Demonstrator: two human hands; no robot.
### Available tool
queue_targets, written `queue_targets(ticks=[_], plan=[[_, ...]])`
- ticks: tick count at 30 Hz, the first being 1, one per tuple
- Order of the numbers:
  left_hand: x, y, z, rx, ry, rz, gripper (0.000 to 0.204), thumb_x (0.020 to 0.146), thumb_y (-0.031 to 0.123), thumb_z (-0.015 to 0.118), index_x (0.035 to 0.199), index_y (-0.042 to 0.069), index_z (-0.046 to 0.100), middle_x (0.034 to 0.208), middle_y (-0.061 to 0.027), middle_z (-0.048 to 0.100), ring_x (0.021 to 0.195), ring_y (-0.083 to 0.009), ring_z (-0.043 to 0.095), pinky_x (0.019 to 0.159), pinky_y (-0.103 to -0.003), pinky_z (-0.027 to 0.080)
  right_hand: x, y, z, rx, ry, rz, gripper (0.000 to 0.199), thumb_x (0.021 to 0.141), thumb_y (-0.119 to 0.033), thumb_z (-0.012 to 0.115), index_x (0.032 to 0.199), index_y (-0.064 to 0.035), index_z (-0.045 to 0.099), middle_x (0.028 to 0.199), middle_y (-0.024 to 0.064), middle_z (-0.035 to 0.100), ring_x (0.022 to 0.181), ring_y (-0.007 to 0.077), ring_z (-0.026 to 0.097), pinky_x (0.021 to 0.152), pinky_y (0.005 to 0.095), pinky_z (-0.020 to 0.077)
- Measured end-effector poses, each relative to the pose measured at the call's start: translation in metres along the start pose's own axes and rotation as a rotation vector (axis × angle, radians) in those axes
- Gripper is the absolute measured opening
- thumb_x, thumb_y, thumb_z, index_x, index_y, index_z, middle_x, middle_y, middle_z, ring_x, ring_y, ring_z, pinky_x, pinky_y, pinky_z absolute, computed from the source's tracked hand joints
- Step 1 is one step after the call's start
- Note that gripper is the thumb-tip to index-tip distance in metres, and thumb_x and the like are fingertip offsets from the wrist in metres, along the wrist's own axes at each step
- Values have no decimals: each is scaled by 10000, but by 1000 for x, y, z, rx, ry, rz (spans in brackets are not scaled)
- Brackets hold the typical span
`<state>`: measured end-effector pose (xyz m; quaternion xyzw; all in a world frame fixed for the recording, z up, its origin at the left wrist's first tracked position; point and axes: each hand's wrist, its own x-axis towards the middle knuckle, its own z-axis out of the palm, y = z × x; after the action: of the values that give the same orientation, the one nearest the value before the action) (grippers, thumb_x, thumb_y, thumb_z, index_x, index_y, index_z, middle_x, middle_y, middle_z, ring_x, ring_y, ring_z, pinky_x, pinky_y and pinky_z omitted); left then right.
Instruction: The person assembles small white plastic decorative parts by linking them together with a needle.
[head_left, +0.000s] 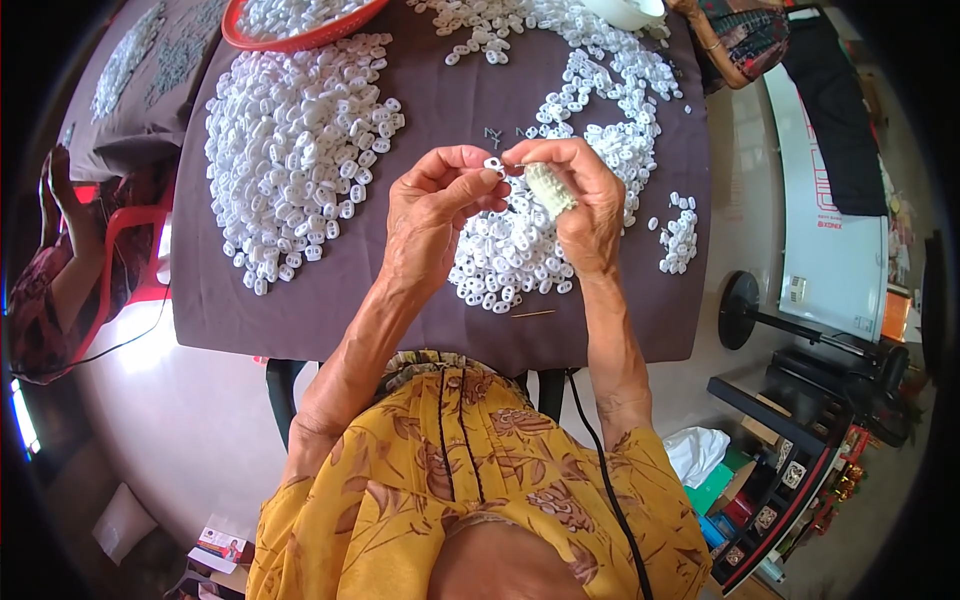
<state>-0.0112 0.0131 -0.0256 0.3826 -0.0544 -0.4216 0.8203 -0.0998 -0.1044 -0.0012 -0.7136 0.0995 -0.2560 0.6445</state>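
My left hand [432, 205] pinches a small white plastic ring piece [494, 163] between thumb and fingers, held above the table. My right hand [580, 205] meets it from the right, fingertips touching the same piece; a pale knitted cover [550, 188] wraps one of its fingers. Both hands hover over a heap of the same white pieces [515, 260] lying on the dark purple table cloth [430, 120]. A larger heap of white pieces [300, 150] lies to the left.
A red basket [300, 25] of white pieces stands at the far edge. Two small dark metal bits [493, 133] lie on the cloth. Another person [60, 260] sits on a red chair at the left. A fan stand [745, 310] and shelves are at the right.
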Motion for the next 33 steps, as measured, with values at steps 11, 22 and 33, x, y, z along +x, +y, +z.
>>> queue_targets(ticks=[11, 22, 33], plan=[[-9, 13, 7, 17, -45, 64, 84, 787, -6, 576, 867, -7, 549, 837, -83, 604, 748, -177, 619, 698, -290, 507, 5, -19, 5, -82, -39, 40, 258, 681, -61, 399, 879, 22, 542, 914, 118, 597, 841, 143, 571, 782, 266, 456], [-9, 12, 7, 85, -48, 99, 80, 787, 2, 584, 860, -14, 556, 809, -79, 605, 712, -158, 609, 679, -274, 494, 5, -17, 6, -98, -35, 52, 243, 696, -57, 421, 885, 20, 553, 897, 103, 600, 814, 123, 570, 758, 250, 459], [-11, 13, 9, 77, -27, 115, 81, 780, 2, 596, 851, -15, 560, 771, -79, 600, 677, -151, 593, 665, -265, 483, 4, -20, 10, -109, -50, 56, 260, 708, -124, 438, 897, 20, 543, 920, 100, 594, 798, 127, 577, 741, 245, 468]])
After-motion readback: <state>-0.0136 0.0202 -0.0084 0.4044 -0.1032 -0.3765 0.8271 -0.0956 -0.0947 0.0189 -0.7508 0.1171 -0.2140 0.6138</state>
